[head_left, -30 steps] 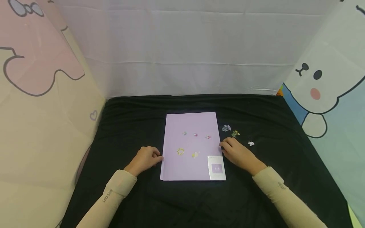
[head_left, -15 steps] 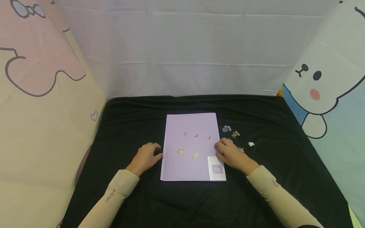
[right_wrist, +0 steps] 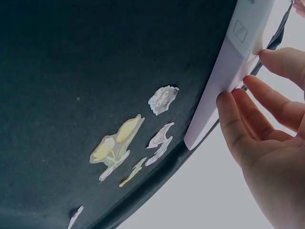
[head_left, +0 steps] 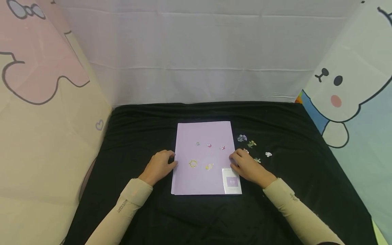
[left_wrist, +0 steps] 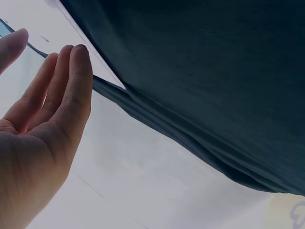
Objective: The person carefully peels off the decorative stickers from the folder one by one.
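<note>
A thin pale purple folder (head_left: 188, 183) lies flat on the black cloth, a white label (head_left: 226, 185) in its near right corner. Small stickers sit on it, among them a yellow ring (head_left: 190, 164), a pale yellow piece (head_left: 209, 167) and a pink one (head_left: 222, 148). My left hand (head_left: 156, 168) is at the folder's left edge, thumb at the border, fingers fairly straight in the left wrist view. On the right edge rests my right hand (head_left: 248, 166), its extended fingertips touching the folder; neither hand holds a sticker that I can see.
Right of the folder lie loose cut-out stickers: a bluish one (head_left: 242, 137), a yellow-green one (head_left: 251, 144), a white one (head_left: 268, 154) and a yellow tulip (right_wrist: 127, 130). Black cloth (head_left: 196, 221) covers the table. A white curtain (head_left: 190, 51) hangs behind, with printed cloths at both sides.
My right hand has shifted left from beside the folder onto its right edge, uncovering stickers behind it. My left hand has moved slightly up and right, its fingers spreading from the thumb.
</note>
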Demonstrator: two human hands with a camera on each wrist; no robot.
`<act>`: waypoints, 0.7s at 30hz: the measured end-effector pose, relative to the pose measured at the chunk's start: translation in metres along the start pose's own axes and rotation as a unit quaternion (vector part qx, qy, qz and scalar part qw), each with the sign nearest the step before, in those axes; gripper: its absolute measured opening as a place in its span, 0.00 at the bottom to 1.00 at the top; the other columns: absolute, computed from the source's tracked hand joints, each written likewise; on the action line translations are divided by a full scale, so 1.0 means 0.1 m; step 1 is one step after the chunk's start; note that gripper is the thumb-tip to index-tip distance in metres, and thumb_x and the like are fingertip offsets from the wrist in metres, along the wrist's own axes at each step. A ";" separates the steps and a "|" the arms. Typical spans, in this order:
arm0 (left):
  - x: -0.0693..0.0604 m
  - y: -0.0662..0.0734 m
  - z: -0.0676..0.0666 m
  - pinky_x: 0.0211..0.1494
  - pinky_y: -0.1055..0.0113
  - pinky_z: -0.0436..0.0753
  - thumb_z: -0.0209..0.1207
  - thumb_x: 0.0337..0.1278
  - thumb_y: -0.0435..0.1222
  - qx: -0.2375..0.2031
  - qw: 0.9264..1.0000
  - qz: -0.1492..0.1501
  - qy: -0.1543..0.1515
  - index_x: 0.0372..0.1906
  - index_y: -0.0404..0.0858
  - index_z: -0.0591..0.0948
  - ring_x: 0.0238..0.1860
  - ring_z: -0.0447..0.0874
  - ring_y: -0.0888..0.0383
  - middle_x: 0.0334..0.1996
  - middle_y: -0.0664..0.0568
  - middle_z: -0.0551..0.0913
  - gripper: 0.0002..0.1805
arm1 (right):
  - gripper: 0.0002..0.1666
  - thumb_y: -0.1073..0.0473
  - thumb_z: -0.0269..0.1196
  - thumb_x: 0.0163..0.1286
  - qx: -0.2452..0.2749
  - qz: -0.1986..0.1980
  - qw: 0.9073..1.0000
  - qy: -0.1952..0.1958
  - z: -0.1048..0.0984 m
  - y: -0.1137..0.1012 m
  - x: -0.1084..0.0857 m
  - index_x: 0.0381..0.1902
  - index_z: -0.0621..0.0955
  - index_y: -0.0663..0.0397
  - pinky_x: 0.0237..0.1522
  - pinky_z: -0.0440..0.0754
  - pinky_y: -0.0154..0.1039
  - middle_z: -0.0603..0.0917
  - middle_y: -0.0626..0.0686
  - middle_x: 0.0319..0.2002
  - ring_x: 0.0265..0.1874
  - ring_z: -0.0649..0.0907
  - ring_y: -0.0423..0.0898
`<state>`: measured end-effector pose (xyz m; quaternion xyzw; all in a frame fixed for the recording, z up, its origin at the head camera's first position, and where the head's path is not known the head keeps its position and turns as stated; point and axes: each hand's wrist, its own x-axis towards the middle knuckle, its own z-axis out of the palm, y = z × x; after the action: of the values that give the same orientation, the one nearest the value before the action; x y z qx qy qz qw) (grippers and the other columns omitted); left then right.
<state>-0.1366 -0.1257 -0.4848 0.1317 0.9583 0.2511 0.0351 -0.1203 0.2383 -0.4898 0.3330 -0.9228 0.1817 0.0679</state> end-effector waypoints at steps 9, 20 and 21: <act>0.40 0.27 0.06 0.50 0.54 0.83 0.65 0.63 0.38 0.008 1.000 0.024 -0.012 0.49 0.35 0.86 0.48 0.84 0.48 0.45 0.44 0.86 0.14 | 0.14 0.67 0.71 0.60 0.006 -0.001 1.000 0.016 0.01 -0.01 0.01 0.43 0.81 0.65 0.57 0.75 0.61 0.79 0.59 0.40 0.39 0.80 0.52; 0.91 0.46 0.20 0.45 0.58 0.82 0.64 0.62 0.36 0.048 0.995 0.085 -0.028 0.44 0.34 0.86 0.38 0.81 0.53 0.37 0.47 0.84 0.11 | 0.13 0.67 0.71 0.62 0.004 0.003 1.000 0.013 0.02 -0.01 0.01 0.44 0.81 0.65 0.56 0.75 0.61 0.79 0.59 0.41 0.40 0.80 0.52; 0.94 0.46 0.21 0.43 0.59 0.81 0.64 0.61 0.35 0.055 0.994 0.089 -0.029 0.42 0.34 0.86 0.36 0.80 0.53 0.34 0.47 0.83 0.10 | 0.13 0.66 0.71 0.62 0.004 0.005 1.000 0.011 0.01 -0.02 0.01 0.44 0.81 0.65 0.57 0.75 0.60 0.79 0.59 0.41 0.40 0.80 0.52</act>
<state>-0.2136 -0.0516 -0.4805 0.2251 0.9538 0.1962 0.0333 -0.1203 0.2359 -0.4897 0.3268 -0.9228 0.1897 0.0756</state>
